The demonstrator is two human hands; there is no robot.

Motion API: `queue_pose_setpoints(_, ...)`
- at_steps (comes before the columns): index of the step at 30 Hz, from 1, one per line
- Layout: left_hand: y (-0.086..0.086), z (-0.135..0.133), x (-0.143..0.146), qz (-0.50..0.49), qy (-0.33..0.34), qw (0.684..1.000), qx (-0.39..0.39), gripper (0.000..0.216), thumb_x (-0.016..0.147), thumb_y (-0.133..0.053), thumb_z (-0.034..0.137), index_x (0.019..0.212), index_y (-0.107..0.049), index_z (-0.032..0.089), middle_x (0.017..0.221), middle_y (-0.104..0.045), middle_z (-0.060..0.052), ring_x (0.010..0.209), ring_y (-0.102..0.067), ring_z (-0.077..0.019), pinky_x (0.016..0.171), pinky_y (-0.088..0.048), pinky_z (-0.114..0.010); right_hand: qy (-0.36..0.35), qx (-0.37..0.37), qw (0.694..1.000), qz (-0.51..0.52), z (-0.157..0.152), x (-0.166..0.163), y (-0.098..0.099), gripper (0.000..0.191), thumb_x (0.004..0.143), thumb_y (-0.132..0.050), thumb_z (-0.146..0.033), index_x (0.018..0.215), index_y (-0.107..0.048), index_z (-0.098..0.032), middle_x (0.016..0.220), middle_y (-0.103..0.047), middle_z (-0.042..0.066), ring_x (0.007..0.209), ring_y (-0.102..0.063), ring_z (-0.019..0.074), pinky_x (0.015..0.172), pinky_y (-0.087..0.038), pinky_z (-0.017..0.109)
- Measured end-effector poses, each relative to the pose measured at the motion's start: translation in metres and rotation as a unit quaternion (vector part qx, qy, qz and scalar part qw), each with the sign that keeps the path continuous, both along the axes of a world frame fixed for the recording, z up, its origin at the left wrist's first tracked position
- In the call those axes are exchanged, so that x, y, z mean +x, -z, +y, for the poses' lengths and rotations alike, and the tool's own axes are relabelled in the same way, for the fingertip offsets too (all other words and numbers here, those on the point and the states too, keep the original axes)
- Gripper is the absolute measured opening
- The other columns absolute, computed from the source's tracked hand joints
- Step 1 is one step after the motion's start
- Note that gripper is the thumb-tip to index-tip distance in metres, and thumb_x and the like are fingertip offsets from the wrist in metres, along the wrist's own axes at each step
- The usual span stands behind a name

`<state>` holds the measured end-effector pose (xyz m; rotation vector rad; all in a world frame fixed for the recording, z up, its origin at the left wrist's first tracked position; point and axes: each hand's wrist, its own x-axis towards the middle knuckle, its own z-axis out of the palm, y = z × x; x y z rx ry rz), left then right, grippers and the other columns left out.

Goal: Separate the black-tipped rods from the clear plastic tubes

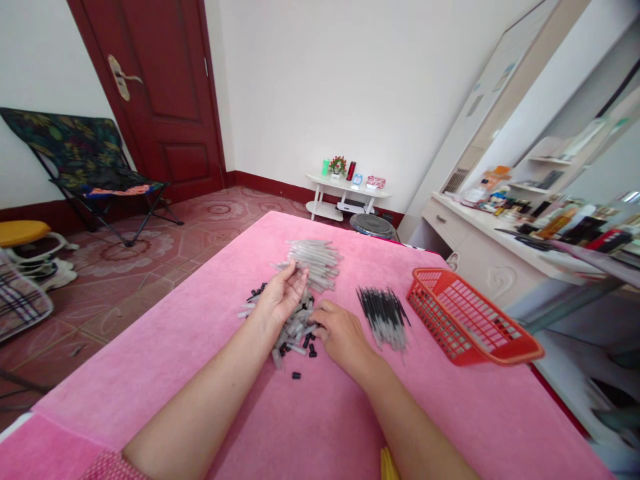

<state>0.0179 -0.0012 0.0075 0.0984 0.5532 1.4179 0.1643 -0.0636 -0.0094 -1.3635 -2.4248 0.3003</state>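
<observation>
My left hand (286, 291) is raised over the pile, its thumb and fingers pinched together. Whatever it pinches blends into the pale tubes behind. My right hand (345, 333) curls its fingers at the right side of a heap of short translucent sleeves (299, 325); what lies between its fingertips is hidden. Small black plugs (313, 350) are scattered among the sleeves, and one black plug (297, 375) lies apart in front. Beyond the hands is a stack of long translucent tubes (317, 257). To the right lies a bundle of thin sticks, black at one end and pale at the other (384, 313).
A red plastic basket (470, 313) stands at the right edge of the pink-covered table (200, 360). Past it is a dresser (500, 247) crowded with bottles. A folding chair (95, 167) and a low white stand (345, 190) are farther off.
</observation>
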Motion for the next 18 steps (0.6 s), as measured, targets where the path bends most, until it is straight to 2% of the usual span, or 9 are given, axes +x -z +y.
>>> queue_pose_setpoints(5,0.0,0.0,0.0,-0.004,0.0,1.0,-0.007,0.018,0.085,-0.048,0.009,0.07,-0.057,0.009,0.06,-0.065,-0.007,0.054,-0.064,-0.0111,0.052,-0.054,-0.016,0.011,0.001,1.0,0.001,-0.003,0.003,-0.009,0.017,0.076,-0.058,-0.017,0.091,-0.063,-0.023,0.092,-0.061,0.001,0.084,-0.056,0.0145,0.071,-0.037,0.022)
queue_pose_setpoints(9,0.0,0.0,-0.001,-0.002,0.0,1.0,-0.007,0.018,0.086,-0.048,0.009,0.07,-0.057,0.008,0.06,-0.065,-0.007,0.053,-0.064,-0.0113,0.051,-0.054,-0.016,0.016,-0.019,0.999,-0.035,-0.009,0.003,-0.016,0.007,0.076,-0.059,-0.025,0.081,-0.064,-0.023,0.085,-0.065,0.0,0.08,-0.058,0.0155,0.068,-0.035,0.024)
queue_pose_setpoints(13,0.0,0.0,-0.001,-0.001,0.001,1.0,-0.006,0.016,0.085,-0.05,0.009,0.071,-0.057,0.008,0.06,-0.065,-0.007,0.054,-0.064,-0.0111,0.052,-0.054,-0.016,0.018,-0.055,0.994,-0.097,-0.017,-0.003,-0.016,0.014,0.073,-0.064,-0.034,0.08,-0.066,-0.022,0.082,-0.068,0.002,0.079,-0.06,0.019,0.064,-0.034,0.026)
queue_pose_setpoints(18,-0.001,-0.001,0.0,0.001,0.002,1.0,0.001,0.014,0.084,-0.051,0.009,0.071,-0.058,0.009,0.061,-0.065,-0.006,0.054,-0.064,-0.011,0.052,-0.054,-0.017,0.039,-0.06,0.993,-0.097,-0.021,-0.008,-0.011,0.014,0.068,-0.067,-0.031,0.077,-0.065,-0.021,0.079,-0.068,0.005,0.076,-0.062,0.0211,0.062,-0.035,0.027)
